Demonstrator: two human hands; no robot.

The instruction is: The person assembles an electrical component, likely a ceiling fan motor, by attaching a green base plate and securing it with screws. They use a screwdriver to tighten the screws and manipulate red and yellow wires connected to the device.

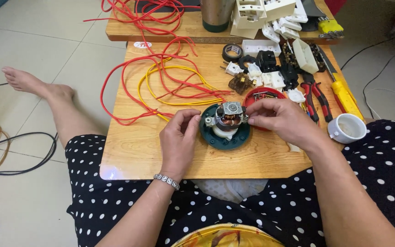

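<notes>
A small electric motor with copper windings and a metal frame stands on a round dark green base on the low wooden table. My left hand grips the base's left side with fingers curled toward the motor. On the motor's right side, my right hand pinches the metal frame with its fingertips. A red round lid holding small parts lies just behind my right hand.
Red and yellow wires sprawl over the table's left half. White sockets, black plugs, tape, pliers and a yellow screwdriver crowd the back right. A white cup sits at the right edge. Cables lie on the floor at left.
</notes>
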